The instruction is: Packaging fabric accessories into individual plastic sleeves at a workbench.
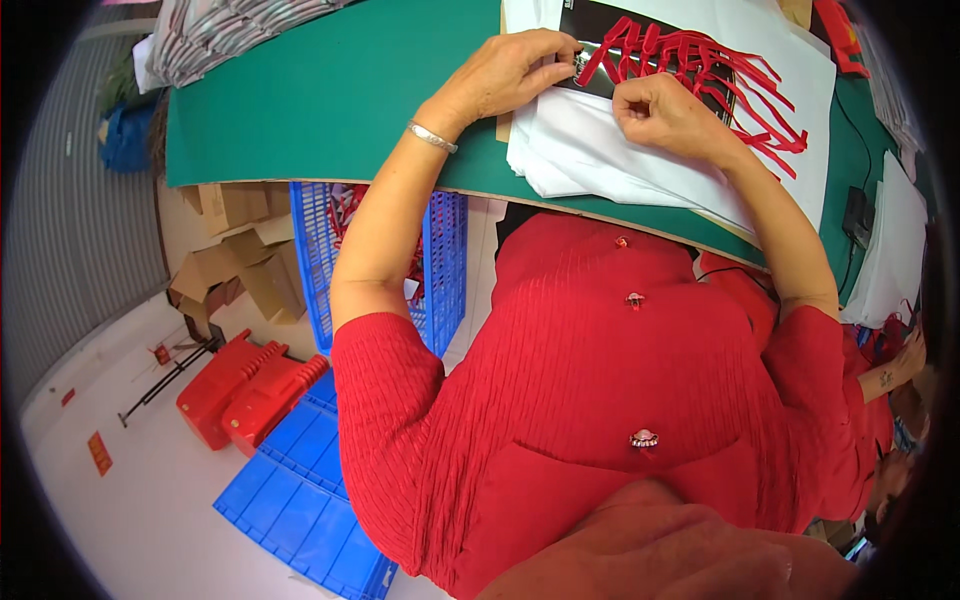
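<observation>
A person in a red ribbed short-sleeved top (620, 350) sits or stands at a green tabletop (300, 120), both bare hands at its far side. A bundle of narrow red velvety ribbons (690, 55) lies looped and loose-ended on a flat black panel (595, 20), with its tails trailing to the right over white sheets (800, 100).

The left hand (525, 70), with a silver bracelet (433, 138) at its wrist, has thumb and fingertips close together beside the ribbons' left end; whether they pinch anything cannot be told. The right hand (665, 115) is curled into a loose fist at the ribbons' near edge, above a folded pile of soft white material (575, 150); whatever it may grip is hidden.

At the far left is a stack of greyish folded packets (225, 40). Below the table on the left are an upright blue plastic crate (447, 265), brown cardboard boxes (245, 265) and red plastic stools (245, 385). At the right edge, another person's hand (908, 360) shows.
</observation>
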{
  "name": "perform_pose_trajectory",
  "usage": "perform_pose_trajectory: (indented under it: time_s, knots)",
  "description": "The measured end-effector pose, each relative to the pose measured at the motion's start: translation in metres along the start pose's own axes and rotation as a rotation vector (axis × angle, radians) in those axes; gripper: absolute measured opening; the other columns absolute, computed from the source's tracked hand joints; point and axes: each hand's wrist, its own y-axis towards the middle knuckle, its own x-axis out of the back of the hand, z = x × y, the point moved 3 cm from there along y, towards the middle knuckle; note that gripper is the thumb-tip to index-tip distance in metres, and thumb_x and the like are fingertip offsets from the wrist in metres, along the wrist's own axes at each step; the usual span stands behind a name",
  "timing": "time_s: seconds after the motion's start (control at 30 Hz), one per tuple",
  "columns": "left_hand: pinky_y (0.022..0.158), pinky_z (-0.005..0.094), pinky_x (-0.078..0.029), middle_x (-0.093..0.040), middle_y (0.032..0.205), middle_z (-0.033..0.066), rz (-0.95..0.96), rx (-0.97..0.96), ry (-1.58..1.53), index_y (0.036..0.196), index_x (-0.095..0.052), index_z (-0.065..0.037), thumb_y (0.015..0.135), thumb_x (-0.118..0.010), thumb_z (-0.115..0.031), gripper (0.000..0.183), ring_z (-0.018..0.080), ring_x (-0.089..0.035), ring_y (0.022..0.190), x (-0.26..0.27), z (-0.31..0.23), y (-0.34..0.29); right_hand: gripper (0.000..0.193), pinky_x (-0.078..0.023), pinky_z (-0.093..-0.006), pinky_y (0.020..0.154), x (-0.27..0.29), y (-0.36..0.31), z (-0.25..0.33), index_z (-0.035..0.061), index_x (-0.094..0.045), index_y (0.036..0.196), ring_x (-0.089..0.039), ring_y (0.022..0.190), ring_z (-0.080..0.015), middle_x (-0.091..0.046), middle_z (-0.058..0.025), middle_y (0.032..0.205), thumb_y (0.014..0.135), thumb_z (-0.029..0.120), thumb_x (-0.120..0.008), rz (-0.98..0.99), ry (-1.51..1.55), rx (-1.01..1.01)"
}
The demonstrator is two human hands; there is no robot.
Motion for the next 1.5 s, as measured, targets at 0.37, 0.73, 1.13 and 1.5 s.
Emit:
perform_pose_trajectory:
  time_s: [0.37, 0.73, 1.13, 1.5]
  knots:
    - [0.071, 0.03, -0.05, -0.066, 0.127, 0.0037, 0.038, -0.065, -0.081, 0.092, -0.067, -0.005, 0.09, -0.066, -0.027, 0.023, 0.019, -0.061, 0.077, -0.001, 0.001, -0.006, 0.012, -0.048, -0.0346, 0.069, -0.009, -0.025, 0.024, 0.0, -0.055, 0.084, -0.055, 0.073, -0.0275, -0.059, -0.0118, 0.081, 0.076, 0.005, -0.062, -0.01, -0.449, 0.195]
    - [0.072, 0.0292, -0.049, -0.066, 0.126, 0.0041, 0.055, 0.048, -0.103, 0.097, -0.068, -0.002, 0.092, -0.062, -0.023, 0.022, 0.0191, -0.061, 0.076, 0.005, -0.005, -0.008, 0.007, -0.045, -0.0358, 0.059, -0.003, 0.001, 0.001, 0.0, -0.059, 0.069, -0.051, 0.057, -0.026, -0.06, -0.0097, 0.066, 0.069, 0.005, -0.063, -0.022, -0.202, 0.157]
    - [0.078, 0.0301, -0.051, -0.067, 0.124, 0.0061, 0.048, 0.034, -0.291, 0.099, -0.071, -0.005, 0.086, -0.07, -0.029, 0.028, 0.0191, -0.064, 0.088, 0.0, 0.008, -0.013, 0.004, -0.037, -0.0242, 0.054, 0.008, 0.009, -0.005, 0.003, -0.062, 0.069, -0.041, 0.054, -0.0106, -0.051, -0.0007, 0.06, 0.07, 0.006, -0.06, 0.07, 0.119, -0.111]
    - [0.082, 0.0326, -0.054, -0.072, 0.11, 0.0072, 0.072, -0.007, -0.169, 0.1, -0.073, -0.008, 0.076, -0.079, -0.033, 0.036, 0.0228, -0.069, 0.092, 0.006, -0.009, -0.005, 0.002, -0.038, -0.0229, 0.056, 0.007, 0.011, -0.009, 0.0042, -0.061, 0.069, -0.043, 0.056, -0.0103, -0.051, -0.0002, 0.06, 0.069, 0.004, -0.059, 0.095, 0.091, -0.145]
